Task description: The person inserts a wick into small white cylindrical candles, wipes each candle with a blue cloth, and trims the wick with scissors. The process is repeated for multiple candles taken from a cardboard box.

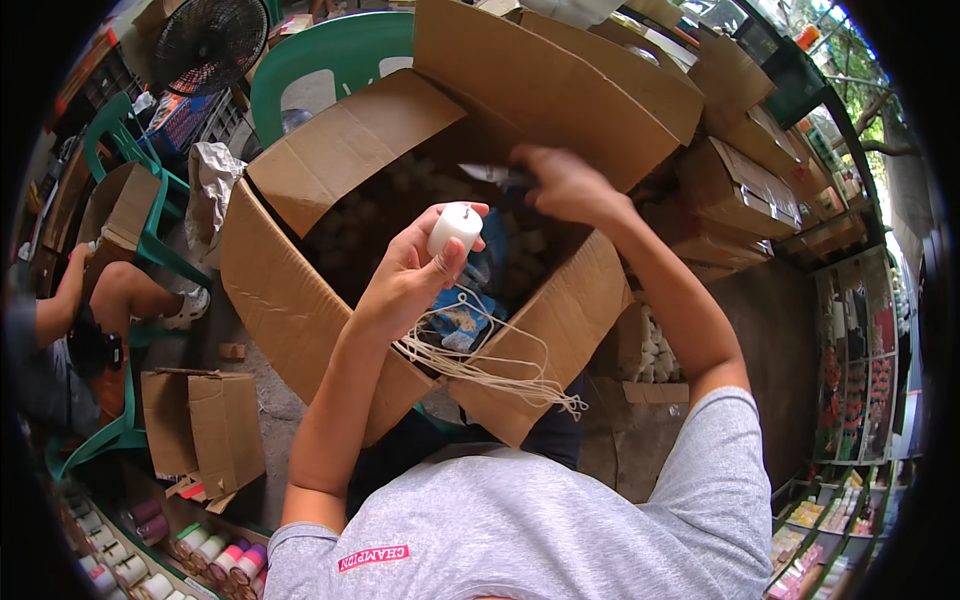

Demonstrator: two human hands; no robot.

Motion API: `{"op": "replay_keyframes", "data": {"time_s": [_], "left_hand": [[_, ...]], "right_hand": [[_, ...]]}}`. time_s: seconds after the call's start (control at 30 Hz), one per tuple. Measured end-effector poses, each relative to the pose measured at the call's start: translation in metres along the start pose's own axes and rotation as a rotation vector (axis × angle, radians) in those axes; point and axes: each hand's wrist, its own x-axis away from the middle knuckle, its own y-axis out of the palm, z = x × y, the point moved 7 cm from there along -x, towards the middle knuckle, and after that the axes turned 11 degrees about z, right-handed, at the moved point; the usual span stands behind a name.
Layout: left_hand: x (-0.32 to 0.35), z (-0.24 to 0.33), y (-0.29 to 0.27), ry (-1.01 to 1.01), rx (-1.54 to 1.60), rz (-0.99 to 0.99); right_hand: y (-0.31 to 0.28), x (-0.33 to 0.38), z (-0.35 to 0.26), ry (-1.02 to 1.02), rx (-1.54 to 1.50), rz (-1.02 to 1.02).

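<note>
L hand [405, 265] is part curled, thumb on near side & fingers round the far side, gripping 1 white candle [453, 233] above the open box [285, 300], abt mid-scene. Candle's long axis is close to upright, top leaning slightly far & right; flat end w/ short dark wick [465, 211] faces up. R hand [572, 187], far & right of L, is blurred but closed round the dark handle of 1 knife [490, 174]; blade points left, apart from candle. Below, a blue bag [463, 322] sits in box, nr side, w/ pale strings [490, 375] draped across the nr edge, running left to right. Green chair [285, 85] far side, fan [210, 45] far left. 1 other person [130, 290] seated left.
</note>
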Motion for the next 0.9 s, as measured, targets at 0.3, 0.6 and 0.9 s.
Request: {"op": "replay_keyframes", "data": {"time_s": [0.3,0.6,0.9], "left_hand": [[0.01,0.007,0.021,0.147,-0.407,0.022],[0.031,0.014,0.038,0.144,-0.426,0.005],[0.04,0.011,0.037,0.156,-0.413,0.06]], "right_hand": [[-0.09,0.093,-0.062,-0.145,-1.511,0.776],[-0.095,0.14,-0.078,-0.308,-1.265,0.864],[-0.078,0.157,-0.09,-0.291,-1.276,0.799]]}}
